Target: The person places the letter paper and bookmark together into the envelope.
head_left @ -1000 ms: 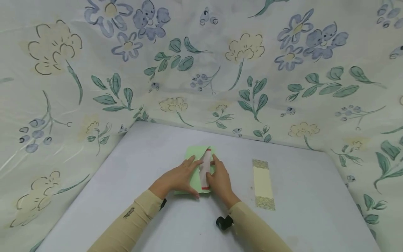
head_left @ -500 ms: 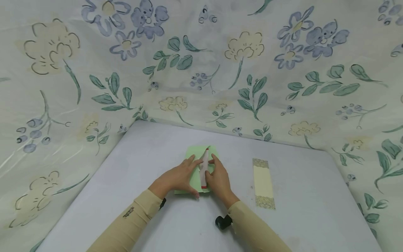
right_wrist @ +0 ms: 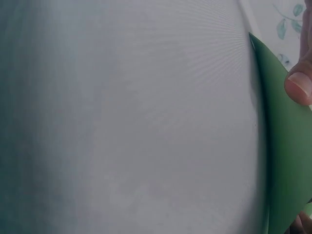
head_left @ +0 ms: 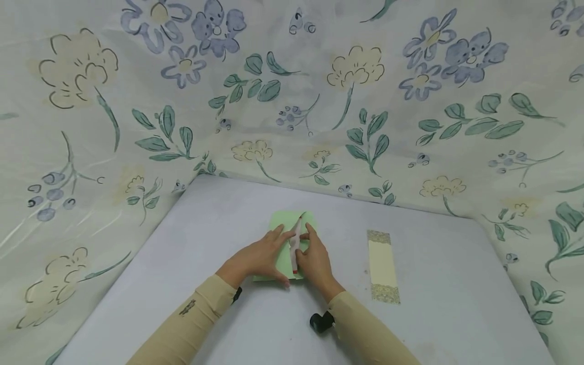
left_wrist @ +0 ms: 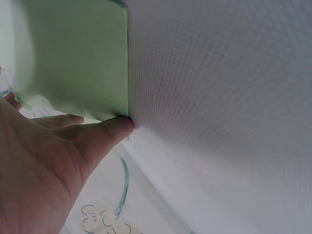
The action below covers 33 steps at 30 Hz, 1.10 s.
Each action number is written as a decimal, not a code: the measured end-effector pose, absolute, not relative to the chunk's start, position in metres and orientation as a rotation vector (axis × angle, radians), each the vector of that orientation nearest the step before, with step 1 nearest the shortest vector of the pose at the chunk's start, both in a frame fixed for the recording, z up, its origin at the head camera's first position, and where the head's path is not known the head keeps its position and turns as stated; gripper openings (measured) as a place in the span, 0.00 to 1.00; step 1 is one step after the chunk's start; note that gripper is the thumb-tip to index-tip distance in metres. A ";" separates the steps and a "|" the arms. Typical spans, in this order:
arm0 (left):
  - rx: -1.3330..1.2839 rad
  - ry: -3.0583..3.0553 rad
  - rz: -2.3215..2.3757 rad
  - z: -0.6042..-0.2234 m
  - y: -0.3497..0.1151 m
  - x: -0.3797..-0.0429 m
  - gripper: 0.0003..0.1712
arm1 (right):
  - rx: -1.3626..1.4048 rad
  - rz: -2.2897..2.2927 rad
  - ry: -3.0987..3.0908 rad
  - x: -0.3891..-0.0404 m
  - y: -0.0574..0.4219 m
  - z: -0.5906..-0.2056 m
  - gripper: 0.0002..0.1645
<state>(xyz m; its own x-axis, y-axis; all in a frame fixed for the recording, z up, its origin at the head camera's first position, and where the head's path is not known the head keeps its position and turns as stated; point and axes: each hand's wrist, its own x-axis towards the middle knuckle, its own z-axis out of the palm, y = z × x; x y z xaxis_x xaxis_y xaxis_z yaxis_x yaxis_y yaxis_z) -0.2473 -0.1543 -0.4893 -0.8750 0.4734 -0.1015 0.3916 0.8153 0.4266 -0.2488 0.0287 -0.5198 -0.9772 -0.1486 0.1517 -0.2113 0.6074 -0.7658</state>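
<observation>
A light green folded paper (head_left: pixel 285 261) lies on the table, with a pale strip (head_left: pixel 294 253) showing along a raised fold near its right side. The strip has small red ends. My left hand (head_left: pixel 255 258) is spread over the paper's left part, its thumb at the near edge; the left wrist view shows that thumb at a corner of the green sheet (left_wrist: pixel 83 53). My right hand (head_left: pixel 316 258) pinches the right part of the paper beside the strip. In the right wrist view, the thumb (right_wrist: pixel 300 85) lies against the bowed green sheet (right_wrist: pixel 282 146).
A cream strip (head_left: pixel 382 263) with glittery, speckled ends lies to the right on the white table (head_left: pixel 438 284). A black wrist camera (head_left: pixel 321 322) sits below the right wrist. Flower-printed sheeting (head_left: pixel 301 91) surrounds the table at the back and sides.
My right hand has shifted slightly left with the raised part of the paper, and the pale strip shows narrower. My left hand has stayed in place.
</observation>
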 end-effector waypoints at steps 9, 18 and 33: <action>0.664 2.792 0.581 -0.488 -0.153 -0.247 0.75 | 0.300 1.280 -2.748 -0.249 0.031 -0.518 0.44; 0.661 2.793 0.580 -0.486 -0.153 -0.245 0.75 | 0.285 1.250 -2.722 -0.247 0.039 -0.517 0.43; 0.657 2.789 0.584 -0.483 -0.151 -0.245 0.75 | 0.237 1.211 -2.715 -0.247 0.050 -0.517 0.43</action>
<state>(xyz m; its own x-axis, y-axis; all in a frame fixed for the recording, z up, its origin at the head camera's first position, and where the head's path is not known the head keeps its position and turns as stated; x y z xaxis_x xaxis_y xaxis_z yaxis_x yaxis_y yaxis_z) -0.2450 -0.1509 -0.4832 -0.8766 0.4669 -0.1169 0.3807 0.8211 0.4252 -0.2474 0.0501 -0.5166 -0.9748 -0.0793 0.2084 -0.2080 0.6599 -0.7220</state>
